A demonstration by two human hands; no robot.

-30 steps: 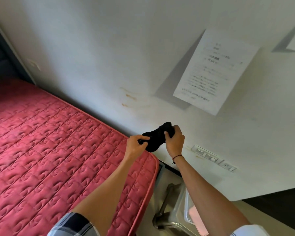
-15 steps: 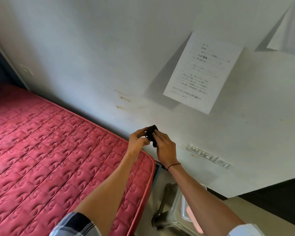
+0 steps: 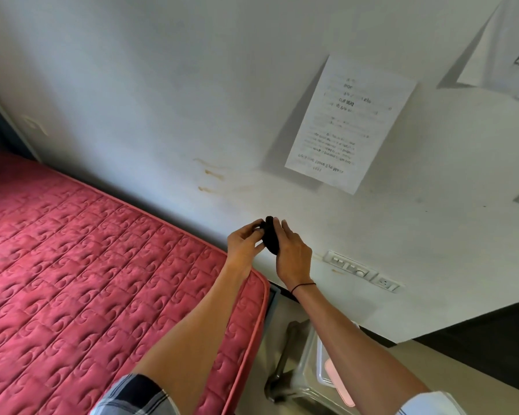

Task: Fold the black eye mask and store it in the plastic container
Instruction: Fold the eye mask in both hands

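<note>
You face a white wall [image 3: 192, 85] with a printed sheet [image 3: 351, 124] taped up and sockets [image 3: 361, 269] low down. A red quilted mattress [image 3: 87, 280] fills your left.

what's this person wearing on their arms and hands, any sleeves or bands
Both forearms are bare. The left arm ends in a short plaid sleeve in dark and pale checks. The right arm has a white sleeve and a thin black band round the wrist. No gloves or rings show on either hand.

Bedroom: red quilted mattress [image 3: 102, 280] against white wall [image 3: 192, 85], wall sockets [image 3: 363, 271].
</note>
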